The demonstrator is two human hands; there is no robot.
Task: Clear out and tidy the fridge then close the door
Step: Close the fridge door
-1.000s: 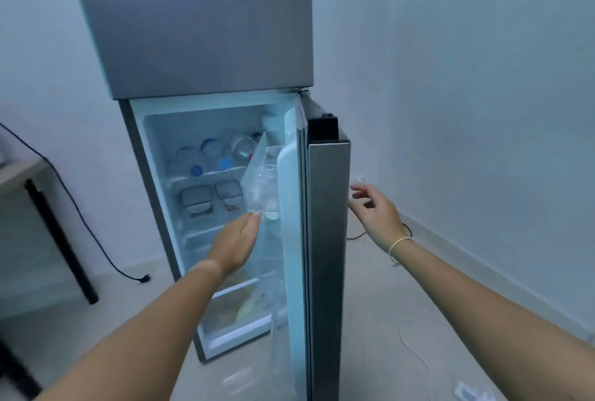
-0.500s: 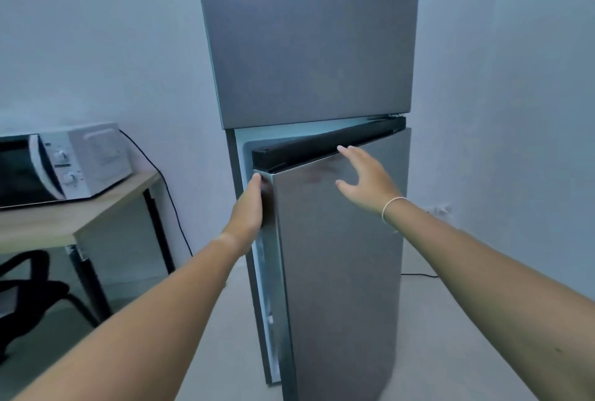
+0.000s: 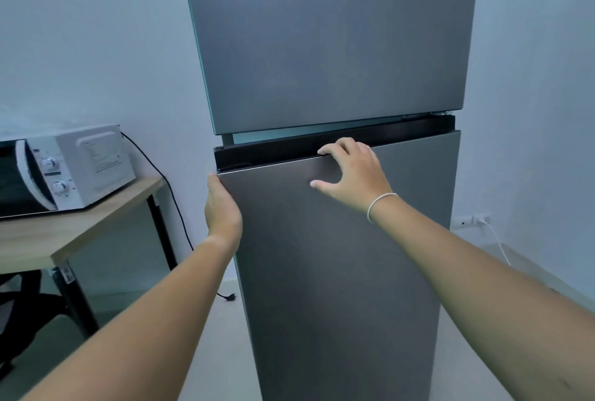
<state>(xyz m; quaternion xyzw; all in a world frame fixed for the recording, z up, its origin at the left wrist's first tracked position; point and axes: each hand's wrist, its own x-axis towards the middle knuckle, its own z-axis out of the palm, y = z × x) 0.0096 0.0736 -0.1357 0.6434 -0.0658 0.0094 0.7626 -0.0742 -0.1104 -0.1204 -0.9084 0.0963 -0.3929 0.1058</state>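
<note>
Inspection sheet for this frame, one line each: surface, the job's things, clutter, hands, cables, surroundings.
Surface: wooden table at left, carrying a white microwave.
Job's things: fridge lower door nearly shut, a narrow gap showing at its top left; upper door shut.
Clutter: nothing seen.
Hands: left hand flat against the lower door's left edge; right hand open, fingers over the door's top edge, white band on the wrist.
Cables: black cable runs from the microwave to a plug lying on the floor; white cable plugged into a wall socket at right.
Surroundings: pale walls, light floor, dark chair under the table.
</note>
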